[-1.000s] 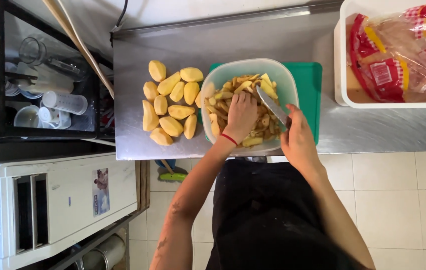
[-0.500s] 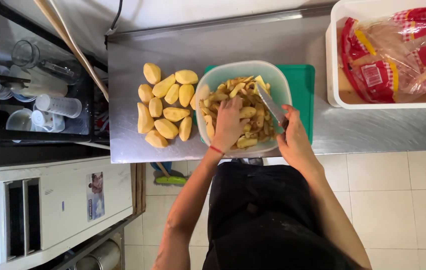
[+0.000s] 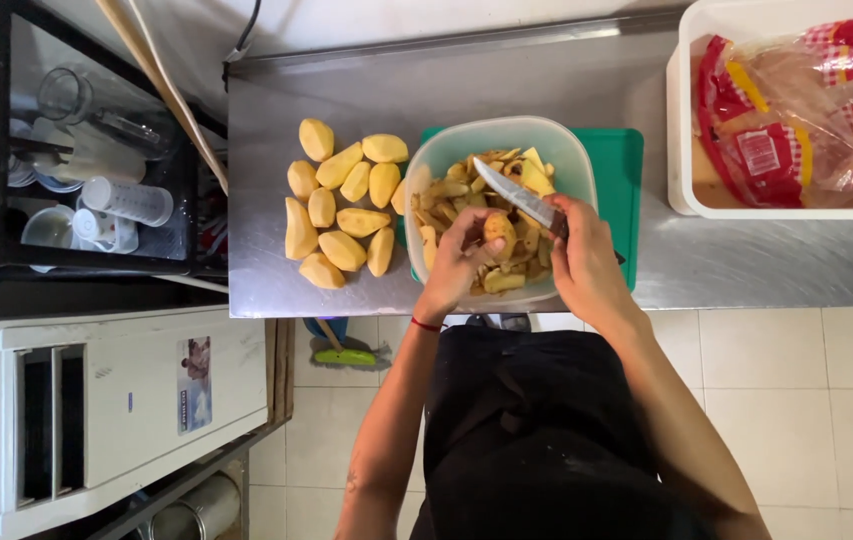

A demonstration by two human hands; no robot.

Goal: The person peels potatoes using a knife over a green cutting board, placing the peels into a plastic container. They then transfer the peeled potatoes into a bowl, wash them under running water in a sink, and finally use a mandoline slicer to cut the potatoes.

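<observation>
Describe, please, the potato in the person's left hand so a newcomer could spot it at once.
On the steel counter, a pale plastic bowl sits on a green cutting board. Above it, the left hand holds one potato: partly peeled, unlike the peeled potatoes piled left.

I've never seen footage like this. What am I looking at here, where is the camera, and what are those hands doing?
There is no machine here: a person wears a camera on the head, so this single view looks straight down at their own arms. The left hand grips a potato over a pale plastic bowl full of peelings. The right hand holds a knife, blade pointing over the bowl. The bowl sits on a green cutting board on a steel counter. Beside it lies a pile of peeled potatoes. At the far right, a white tub holds red bags.
</observation>
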